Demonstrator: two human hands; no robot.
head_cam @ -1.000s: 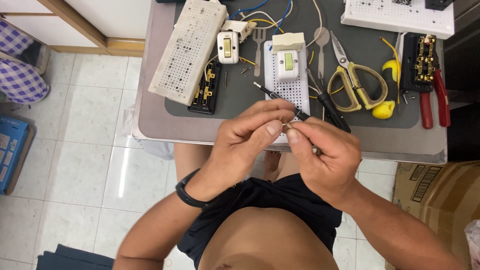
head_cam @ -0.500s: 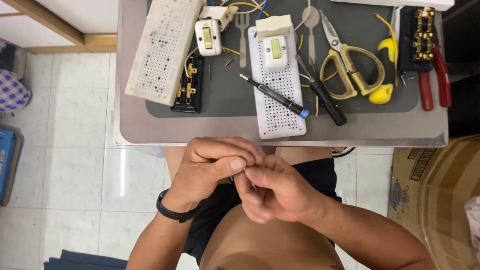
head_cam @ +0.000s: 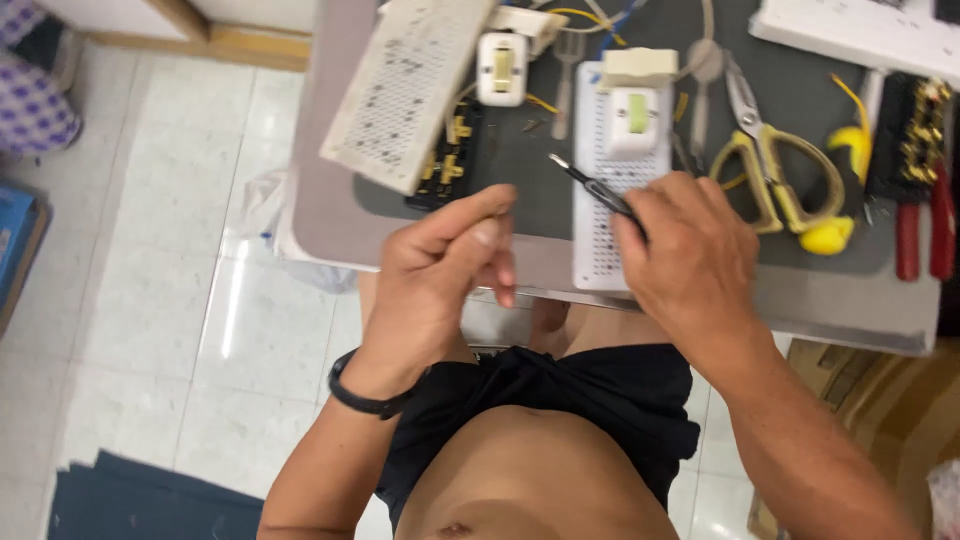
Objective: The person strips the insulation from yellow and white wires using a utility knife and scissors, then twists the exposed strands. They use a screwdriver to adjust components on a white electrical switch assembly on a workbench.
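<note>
Gripping a thin dark screwdriver (head_cam: 592,186), the right hand (head_cam: 690,255) rests over the near end of a white perforated panel (head_cam: 608,225) that lies on the grey table (head_cam: 330,200). The fingers are curled shut around the handle, which they hide; the shaft sticks out up and to the left, and its pale tip hangs above the dark mat (head_cam: 520,195) just beside the panel's left edge. On the far end of that panel sit a white switch with a green rocker (head_cam: 634,120) and a cream block behind it.

The left hand (head_cam: 445,270) is held at the table's near edge, well apart from the right one. Its thumb and forefinger are pinched together with the other fingers loosely bent; whether something small is caught between the fingertips cannot be told. A black band (head_cam: 365,392) circles that wrist.

Further left on the mat a second, larger perforated panel (head_cam: 405,90) lies tilted, overlapping a black part with brass terminals (head_cam: 448,160), and a small white switch (head_cam: 501,68) stands just beside it. To the right of the working hand lie yellow-handled scissors (head_cam: 775,175), then a yellow piece of wire or plastic (head_cam: 835,235), and near the table's right edge red-handled pliers (head_cam: 920,235). Below the table are pale floor tiles (head_cam: 150,300) and a dark mat on the floor.
</note>
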